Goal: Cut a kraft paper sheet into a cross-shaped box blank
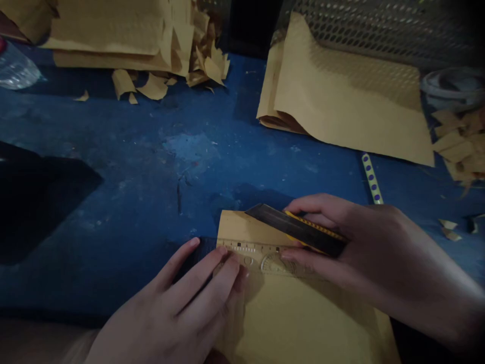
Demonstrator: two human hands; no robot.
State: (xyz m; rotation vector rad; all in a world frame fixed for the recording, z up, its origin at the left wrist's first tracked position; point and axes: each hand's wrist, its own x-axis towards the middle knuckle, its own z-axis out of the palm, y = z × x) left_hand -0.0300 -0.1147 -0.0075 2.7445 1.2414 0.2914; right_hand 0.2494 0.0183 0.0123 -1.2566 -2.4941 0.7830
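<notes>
Ruler point(250, 249), transparent, with a protractor arc and a small circle marked on it, is laid across brown paper point(303, 313) near the far end; a short strip of the paper is left exposed beyond its graduated edge. The paper is positioned on a blue tabletop point(132, 131) at lower centre and is cut off by the bottom of the view. The ruler's left end is carried past the paper's left edge.

Left hand point(170, 308): fingers are spread slightly apart, palm down, and pressed on the ruler's left part; the thumb is largely hidden.

Right hand point(382, 253): thumb and fingers are closed around a yellow-and-black utility knife point(306, 230). The blade is pointed left, above the exposed strip; contact with the paper cannot be determined.

Surroundings: a brown paper stack point(106, 25) is seen at upper left, with curled scraps point(153, 86) scattered along its near side. Folded brown sheets point(348, 96) are placed at upper right, before a perforated metal panel point(379, 30). A dotted strip point(371, 179) is partly covered by the right hand. A clear plastic bottle point(17, 65) is noted at far left.
</notes>
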